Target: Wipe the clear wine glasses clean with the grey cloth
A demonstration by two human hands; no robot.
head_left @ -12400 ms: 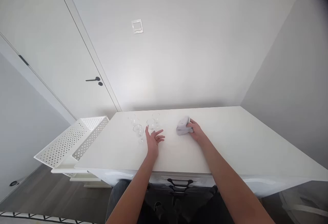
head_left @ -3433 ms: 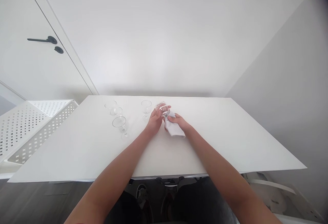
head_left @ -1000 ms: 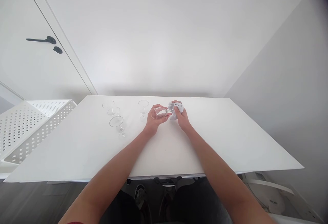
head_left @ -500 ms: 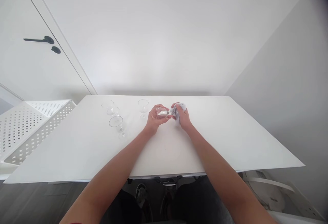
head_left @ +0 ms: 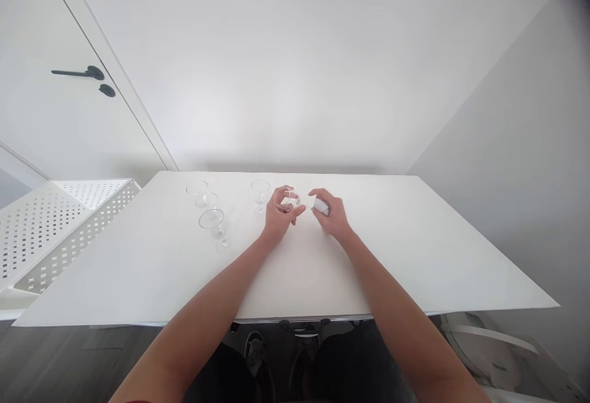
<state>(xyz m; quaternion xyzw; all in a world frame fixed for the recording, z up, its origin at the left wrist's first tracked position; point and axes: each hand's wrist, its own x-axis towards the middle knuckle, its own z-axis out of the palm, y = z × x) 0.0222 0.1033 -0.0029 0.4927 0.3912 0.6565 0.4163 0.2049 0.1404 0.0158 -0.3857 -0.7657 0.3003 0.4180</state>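
Note:
My left hand is closed around the bowl of a clear stemmed glass, tilted onto its side above the table. The glass's rim lies toward my palm and its stem side points right. My right hand is curled on a bunched white cloth, close to the foot end of the glass. Whether the cloth touches the glass I cannot tell, as the clear foot blends into the white behind it. Just left of my left hand stands another stemmed glass.
Further left on the white table stand more clear glasses, the nearest a stemmed one. A white perforated rack adjoins the table's left side. Behind are a white wall and a door with a dark handle. A white chair is below right.
My right hand with the cloth has shifted slightly right, off the glass stem, and less cloth shows. My left hand has turned the glass so its rim faces up more.

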